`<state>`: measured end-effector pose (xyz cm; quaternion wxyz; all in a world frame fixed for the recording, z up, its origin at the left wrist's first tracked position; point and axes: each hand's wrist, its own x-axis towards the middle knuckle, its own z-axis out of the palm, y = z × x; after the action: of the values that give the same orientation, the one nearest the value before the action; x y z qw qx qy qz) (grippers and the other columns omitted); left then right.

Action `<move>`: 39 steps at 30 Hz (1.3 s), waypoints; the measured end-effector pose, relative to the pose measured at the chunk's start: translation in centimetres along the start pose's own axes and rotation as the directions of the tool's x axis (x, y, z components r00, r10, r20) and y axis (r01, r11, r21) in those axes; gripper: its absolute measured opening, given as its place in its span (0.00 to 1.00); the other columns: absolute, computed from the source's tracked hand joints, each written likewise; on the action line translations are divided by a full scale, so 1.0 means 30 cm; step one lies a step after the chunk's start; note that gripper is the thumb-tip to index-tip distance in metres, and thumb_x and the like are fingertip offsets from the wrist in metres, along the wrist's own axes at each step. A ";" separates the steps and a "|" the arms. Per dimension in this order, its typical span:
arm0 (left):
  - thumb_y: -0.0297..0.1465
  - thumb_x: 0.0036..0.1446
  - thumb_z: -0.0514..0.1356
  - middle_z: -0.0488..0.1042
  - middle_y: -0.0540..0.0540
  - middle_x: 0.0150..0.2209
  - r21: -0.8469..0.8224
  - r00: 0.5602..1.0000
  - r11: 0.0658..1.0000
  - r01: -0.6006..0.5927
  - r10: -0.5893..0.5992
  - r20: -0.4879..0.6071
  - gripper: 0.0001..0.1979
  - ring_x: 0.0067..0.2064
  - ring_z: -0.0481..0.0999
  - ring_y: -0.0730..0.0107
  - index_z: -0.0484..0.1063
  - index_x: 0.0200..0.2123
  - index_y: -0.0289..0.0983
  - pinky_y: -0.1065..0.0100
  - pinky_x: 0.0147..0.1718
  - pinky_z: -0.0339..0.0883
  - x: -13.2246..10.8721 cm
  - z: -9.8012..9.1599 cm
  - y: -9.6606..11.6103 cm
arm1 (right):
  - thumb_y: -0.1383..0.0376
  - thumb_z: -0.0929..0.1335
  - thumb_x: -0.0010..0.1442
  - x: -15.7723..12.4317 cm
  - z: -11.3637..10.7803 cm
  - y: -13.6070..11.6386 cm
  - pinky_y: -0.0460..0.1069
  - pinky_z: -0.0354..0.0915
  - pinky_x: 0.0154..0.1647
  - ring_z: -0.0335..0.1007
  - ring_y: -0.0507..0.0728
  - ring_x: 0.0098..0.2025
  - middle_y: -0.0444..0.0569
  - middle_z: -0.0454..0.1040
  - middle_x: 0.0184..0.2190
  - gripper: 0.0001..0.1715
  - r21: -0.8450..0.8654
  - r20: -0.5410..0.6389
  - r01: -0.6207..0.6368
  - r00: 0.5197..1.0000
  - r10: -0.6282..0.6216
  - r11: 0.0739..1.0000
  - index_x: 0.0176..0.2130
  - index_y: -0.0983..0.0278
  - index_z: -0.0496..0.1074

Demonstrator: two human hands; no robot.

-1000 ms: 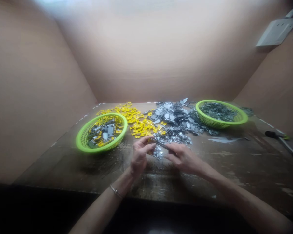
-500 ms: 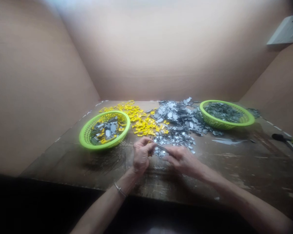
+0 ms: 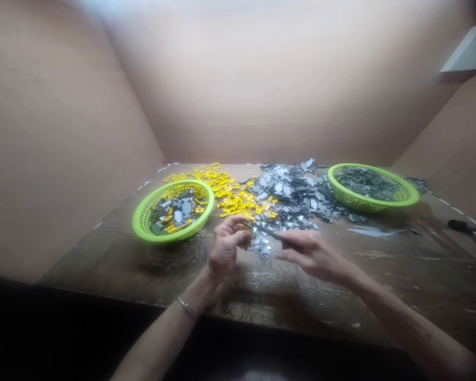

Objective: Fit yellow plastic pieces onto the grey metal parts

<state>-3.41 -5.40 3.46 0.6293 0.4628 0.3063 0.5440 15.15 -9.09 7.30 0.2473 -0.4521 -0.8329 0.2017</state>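
Observation:
My left hand (image 3: 227, 246) is closed on a small yellow plastic piece (image 3: 245, 227), mostly hidden by the fingers. My right hand (image 3: 311, 253) grips a slim dark tool (image 3: 268, 230); its exact kind is too blurred to make out. The tool points left, its tip at or close to the yellow piece. Behind both hands lie a heap of yellow frame-like pieces (image 3: 236, 203) and a heap of silver metal plates (image 3: 285, 188). Smaller shiny metal bits (image 3: 262, 247) lie on the table between the hands.
A green basket (image 3: 143, 235) at left holds mixed yellow and metal parts. Another green basket (image 3: 408, 200) at right holds grey metal parts. A white scrap (image 3: 375, 232) and a dark-ended rod (image 3: 458, 226) lie on the worn table (image 3: 143, 280). Walls enclose the back and sides.
My right hand has moved to the right, away from my left hand, showing more of the dark tool between them. My left hand has shifted slightly left.

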 end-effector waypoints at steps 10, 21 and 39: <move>0.22 0.37 0.58 0.66 0.51 0.21 -0.060 0.989 0.992 0.114 -0.108 0.100 0.15 0.19 0.63 0.79 0.64 0.34 0.34 0.73 0.20 0.54 -0.034 0.051 -0.027 | 0.69 0.61 0.51 0.068 0.042 -0.076 0.43 0.59 0.23 0.64 0.48 0.23 0.44 0.70 0.22 0.07 0.463 -0.180 0.018 0.981 0.074 0.886 0.29 0.67 0.67; 0.21 0.37 0.58 0.68 0.49 0.28 -0.068 0.991 0.991 0.116 -0.111 0.074 0.12 0.22 0.64 0.79 0.66 0.30 0.34 0.74 0.20 0.55 -0.051 0.057 -0.024 | 0.72 0.62 0.49 0.056 0.055 -0.047 0.43 0.62 0.23 0.65 0.48 0.23 0.45 0.70 0.22 0.05 0.572 -0.180 0.068 0.983 0.044 0.817 0.29 0.68 0.67; 0.24 0.35 0.61 0.69 0.49 0.22 -0.010 0.992 0.992 0.122 -0.123 -0.029 0.06 0.19 0.62 0.80 0.67 0.23 0.32 0.74 0.18 0.55 -0.078 0.045 -0.039 | 0.72 0.61 0.48 0.041 0.099 -0.051 0.42 0.56 0.24 0.60 0.47 0.22 0.43 0.68 0.22 0.07 0.236 -0.243 0.149 0.966 -0.090 0.960 0.29 0.66 0.67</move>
<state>-2.27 -7.98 2.64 0.6588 0.4323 0.3412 0.5126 11.81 -9.17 6.06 0.4093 -0.3860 -0.7921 0.2370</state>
